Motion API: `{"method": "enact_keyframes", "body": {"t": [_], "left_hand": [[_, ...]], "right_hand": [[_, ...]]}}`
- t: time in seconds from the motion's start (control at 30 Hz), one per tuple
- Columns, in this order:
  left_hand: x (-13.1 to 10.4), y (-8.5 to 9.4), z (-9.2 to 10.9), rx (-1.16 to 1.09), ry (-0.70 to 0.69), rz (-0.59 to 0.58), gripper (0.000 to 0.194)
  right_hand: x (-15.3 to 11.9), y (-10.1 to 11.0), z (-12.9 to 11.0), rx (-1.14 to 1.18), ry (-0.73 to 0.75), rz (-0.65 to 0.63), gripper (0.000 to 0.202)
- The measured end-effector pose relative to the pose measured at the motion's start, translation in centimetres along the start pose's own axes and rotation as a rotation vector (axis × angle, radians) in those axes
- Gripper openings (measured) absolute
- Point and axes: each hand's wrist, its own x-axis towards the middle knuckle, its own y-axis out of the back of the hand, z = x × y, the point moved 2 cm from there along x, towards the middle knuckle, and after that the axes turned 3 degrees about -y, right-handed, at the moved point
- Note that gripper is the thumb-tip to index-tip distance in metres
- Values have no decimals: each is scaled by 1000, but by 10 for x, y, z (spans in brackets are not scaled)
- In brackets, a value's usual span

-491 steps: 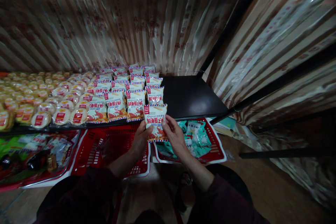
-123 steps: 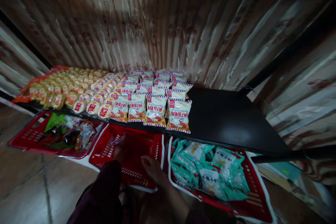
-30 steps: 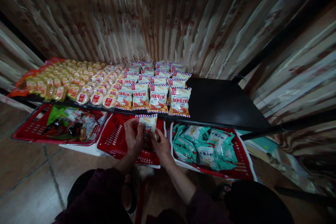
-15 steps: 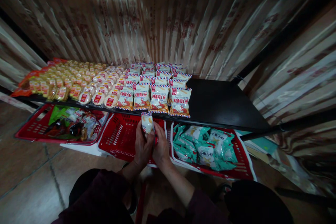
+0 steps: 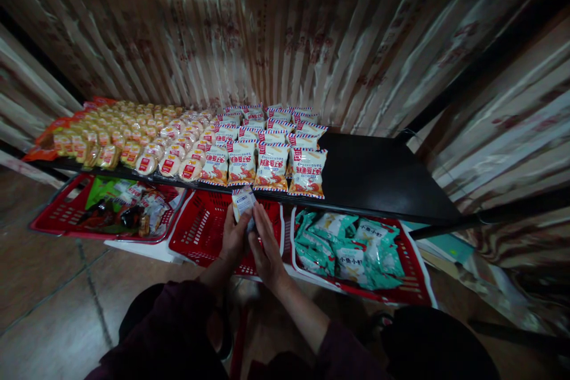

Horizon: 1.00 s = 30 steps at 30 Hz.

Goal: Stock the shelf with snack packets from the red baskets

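Step in hand, by appearance: one snack packet [image 5: 243, 202], being handled over the middle basket [image 5: 196, 227]. Your left hand [image 5: 233, 238]: closed around it. Your right hand [image 5: 266, 249]: fingers nearly straight, against its side. Next move: likely calls for steady support. Left basket [image 5: 50, 217]: mixed packets [image 5: 122, 197]. Right basket [image 5: 422, 270]: teal packets [image 5: 351, 258]. Middle basket: contents partly hidden.

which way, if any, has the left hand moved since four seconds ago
Yes, to the right: judged against the middle red basket, the left hand has shifted from the left part to around the middle, holding a snack bag.
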Motion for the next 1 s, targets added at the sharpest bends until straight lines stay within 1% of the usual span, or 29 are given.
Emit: {"method": "enact_keyframes", "body": {"t": [0.13, 0.23, 0.33, 0.47, 0.6, 0.73, 0.83, 0.9, 1.0], "left_hand": [[6, 2, 7, -98, 85, -6, 53], [13, 6, 6, -136, 81, -28, 55], [21, 9, 2, -132, 41, -20, 54], [26, 9, -2, -131, 56, -10, 55], [28, 7, 1, -126, 41, -3, 55], [30, 4, 6, -189, 89, -46, 56], [28, 1, 11, -224, 124, -73, 56], [25, -1, 14, -241, 159, -81, 54], [23, -3, 19, -267, 190, -76, 48]], "right_hand": [[5, 3, 3, 13, -109, 31, 49], [10, 5, 4, -15, -139, 60, 49], [13, 7, 5, -46, -133, 68, 47], [15, 8, 7, -88, -128, 63, 46], [17, 10, 7, -127, -102, 51, 47], [18, 9, 5, -170, -80, 62, 48], [18, 6, 3, -215, -56, 101, 47], [17, 4, 3, -238, -34, 128, 46], [18, 1, 2, -262, -9, 133, 46]]}}
